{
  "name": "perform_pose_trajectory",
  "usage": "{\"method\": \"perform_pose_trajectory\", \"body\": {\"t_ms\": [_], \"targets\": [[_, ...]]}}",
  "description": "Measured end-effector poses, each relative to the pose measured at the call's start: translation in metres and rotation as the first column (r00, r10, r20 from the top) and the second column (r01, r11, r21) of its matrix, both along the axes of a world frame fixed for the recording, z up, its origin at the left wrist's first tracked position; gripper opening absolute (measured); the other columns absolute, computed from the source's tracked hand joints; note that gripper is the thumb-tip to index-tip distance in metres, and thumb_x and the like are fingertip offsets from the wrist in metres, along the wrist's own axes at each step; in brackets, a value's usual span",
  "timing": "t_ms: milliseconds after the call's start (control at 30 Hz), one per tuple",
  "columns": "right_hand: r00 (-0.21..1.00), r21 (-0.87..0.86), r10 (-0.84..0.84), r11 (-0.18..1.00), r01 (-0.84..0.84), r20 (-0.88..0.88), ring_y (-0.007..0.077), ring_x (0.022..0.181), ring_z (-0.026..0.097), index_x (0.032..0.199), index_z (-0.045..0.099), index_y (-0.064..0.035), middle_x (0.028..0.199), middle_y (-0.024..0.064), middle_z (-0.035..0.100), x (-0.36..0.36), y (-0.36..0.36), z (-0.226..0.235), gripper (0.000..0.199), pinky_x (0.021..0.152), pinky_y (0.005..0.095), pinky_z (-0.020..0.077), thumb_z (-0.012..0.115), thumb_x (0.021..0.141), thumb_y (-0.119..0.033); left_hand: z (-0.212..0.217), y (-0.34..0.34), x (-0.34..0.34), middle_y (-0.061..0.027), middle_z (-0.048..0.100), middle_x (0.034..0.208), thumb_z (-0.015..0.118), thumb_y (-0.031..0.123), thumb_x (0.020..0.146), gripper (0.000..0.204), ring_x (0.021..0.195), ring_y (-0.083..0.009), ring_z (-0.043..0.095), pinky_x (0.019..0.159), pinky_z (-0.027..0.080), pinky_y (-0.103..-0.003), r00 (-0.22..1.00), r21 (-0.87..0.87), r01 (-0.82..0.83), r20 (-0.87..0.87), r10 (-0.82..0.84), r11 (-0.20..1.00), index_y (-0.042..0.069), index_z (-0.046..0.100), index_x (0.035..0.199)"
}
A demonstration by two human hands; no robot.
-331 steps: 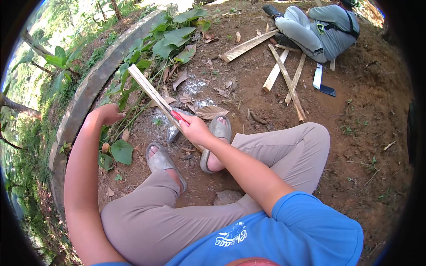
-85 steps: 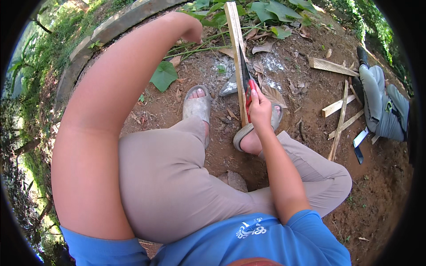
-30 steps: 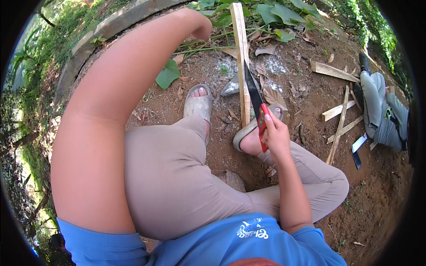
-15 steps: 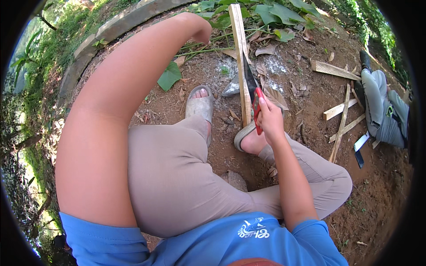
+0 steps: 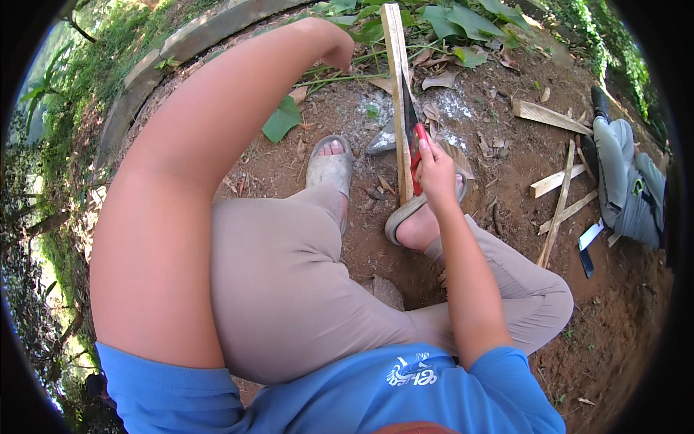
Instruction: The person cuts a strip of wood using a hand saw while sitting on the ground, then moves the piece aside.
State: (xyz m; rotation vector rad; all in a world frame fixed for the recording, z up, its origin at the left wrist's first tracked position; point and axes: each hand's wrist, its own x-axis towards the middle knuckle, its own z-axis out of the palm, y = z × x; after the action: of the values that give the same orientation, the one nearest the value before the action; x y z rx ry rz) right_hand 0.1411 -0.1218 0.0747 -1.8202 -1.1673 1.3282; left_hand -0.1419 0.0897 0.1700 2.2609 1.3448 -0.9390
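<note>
I squat on bare earth in beige trousers and grey sandals. A long pale wooden slat runs from my right sandal away toward the leaves. My right hand grips a red-handled knife, whose dark blade lies against the slat's right edge. My left hand is raised, with its fingers curled, just left of the slat near its far end. What those fingers hold is hidden. Pale shavings lie on the ground around the slat.
A curved concrete kerb borders grass at the left. Large green leaves lie beyond the slat. Several cut wood strips lie at the right beside another person in grey. A stone sits under my legs.
Over the last second my right hand has slid the knife a little up along the slat. Eleven seconds ago the slat was tilted to the left; it now points straight away from me.
</note>
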Motion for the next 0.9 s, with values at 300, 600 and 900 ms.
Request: {"method": "perform_pose_trajectory", "body": {"t_ms": [300,600,900], "targets": [[0.986,0.158,0.071,0.983,-0.096,0.152,0.0139,0.096,0.068,0.141,0.067,-0.0050,0.110,0.0135,0.079,0.015,-0.034,0.011,0.040,0.090,0.0308,0.0527,0.061,0.108,-0.027,-0.007,0.015,-0.026,-0.0257,0.073,0.120,0.062,0.048,0.102,0.057,0.114,-0.0411,0.070,0.100,0.054,-0.051,0.998,0.002,-0.060,0.038,0.060,0.998,-0.005,0.073,0.117],[0.994,0.174,0.025,0.984,-0.043,0.106,0.0245,0.080,0.070,0.140,0.067,-0.0094,0.094,0.0256,0.073,0.006,-0.021,0.005,0.038,0.080,0.0371,0.0539,0.060,0.108,-0.028,0.006,0.003,-0.005,-0.0223,0.072,0.127,0.065,0.048,0.101,0.054,0.119,-0.0406,0.068,0.102,0.052,-0.051,0.991,-0.002,-0.088,0.104,0.088,0.996,-0.002,0.073,0.121],[0.994,0.188,0.029,0.981,-0.048,0.106,0.0247,0.079,0.070,0.140,0.066,-0.0053,0.091,0.0259,0.071,0.011,-0.035,-0.003,0.040,0.077,0.0391,0.0532,0.060,0.107,-0.028,0.012,0.009,-0.015,-0.0207,0.068,0.137,0.064,0.048,0.102,0.059,0.129,-0.0382,0.063,0.109,0.049,-0.048,0.990,-0.060,-0.137,0.032,0.139,0.989,0.002,0.064,0.139]]}}
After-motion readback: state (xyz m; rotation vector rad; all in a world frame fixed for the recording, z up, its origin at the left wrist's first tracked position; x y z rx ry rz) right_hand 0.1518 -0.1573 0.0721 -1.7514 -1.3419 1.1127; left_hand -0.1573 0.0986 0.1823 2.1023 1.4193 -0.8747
